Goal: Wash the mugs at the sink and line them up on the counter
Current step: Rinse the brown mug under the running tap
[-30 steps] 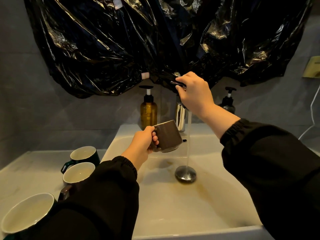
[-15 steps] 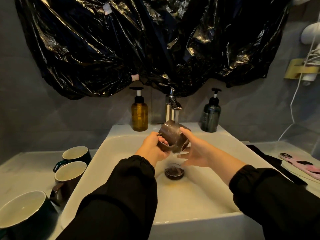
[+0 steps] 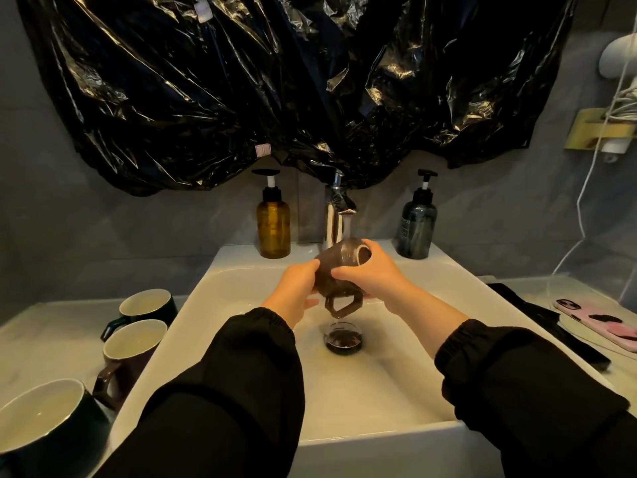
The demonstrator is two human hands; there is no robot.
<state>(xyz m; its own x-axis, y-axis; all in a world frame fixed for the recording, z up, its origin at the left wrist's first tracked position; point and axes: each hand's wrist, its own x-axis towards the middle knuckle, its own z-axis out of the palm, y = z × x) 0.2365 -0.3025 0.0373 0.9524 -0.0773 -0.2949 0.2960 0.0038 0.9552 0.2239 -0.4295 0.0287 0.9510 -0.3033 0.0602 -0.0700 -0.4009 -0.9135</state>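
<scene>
**Mug (image 3: 339, 267) held sideways under the running tap**

Both hands hold the brown mug above the middle of the white sink (image 3: 206, 281), just under the spout of the chrome tap (image 3: 335, 215). It lies tilted on its side, mouth turned up and to the right, with its angular handle pointing down toward the drain (image 3: 343, 338). A thin stream of water falls from the spout onto the mug.

The left hand (image 3: 298, 293) curls round the base end. The right hand (image 3: 377, 276) grips the body near the rim, fingers wrapped over the top. Black sleeves cover both forearms.

On the back ledge of the sink an amber pump bottle (image 3: 273, 225) stands left of the tap and a dark pump bottle (image 3: 416, 225) right of it.

Left of the sink, three more mugs stand upright in a row on the bench (image 3: 41, 336): the far mug (image 3: 146, 305), the middle mug (image 3: 132, 343) and the near mug (image 3: 41, 419), all pale inside. To the right lies a phone (image 3: 603, 322) in a pink case. Crumpled black plastic sheeting (image 3: 275, 81) hangs on the wall above.
</scene>
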